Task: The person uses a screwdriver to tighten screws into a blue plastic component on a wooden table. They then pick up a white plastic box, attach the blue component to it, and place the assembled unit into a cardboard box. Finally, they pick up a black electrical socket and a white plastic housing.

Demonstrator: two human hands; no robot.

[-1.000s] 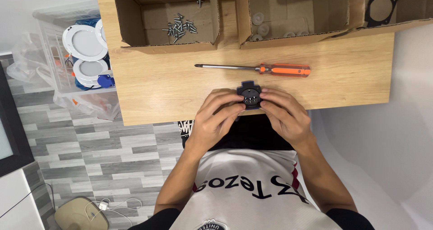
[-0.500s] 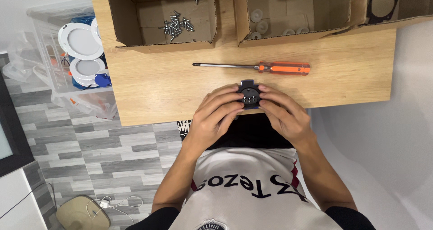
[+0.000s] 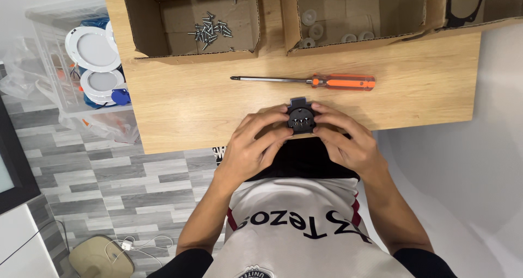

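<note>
Near the middle of the frame, both hands close around a small black part (image 3: 300, 118) with a round face, held right at the near edge of the wooden table (image 3: 430, 87). The left hand (image 3: 251, 147) sits to the picture's left of it, fingers curled and their tips pressed against the part's side and lower edge. The right hand (image 3: 348, 142) mirrors it from the picture's right, fingers bent inward and gripping the other side (neither hand is spread open; each is partly closed on the part). The part's dark face shows a few small pale marks, too small to make out.

Just above the hands, an orange-handled screwdriver (image 3: 305, 81) lies flat across the table, its tip pointing to the left of the frame, apart from the part. Higher up, a cardboard box (image 3: 141, 25) holds a loose pile of screws (image 3: 210, 31); a second cardboard box (image 3: 414, 8) to its right holds pale round washers (image 3: 316, 32). In the upper left, beside the table, white round lamp fittings (image 3: 91, 49) sit in a clear bin.
</note>
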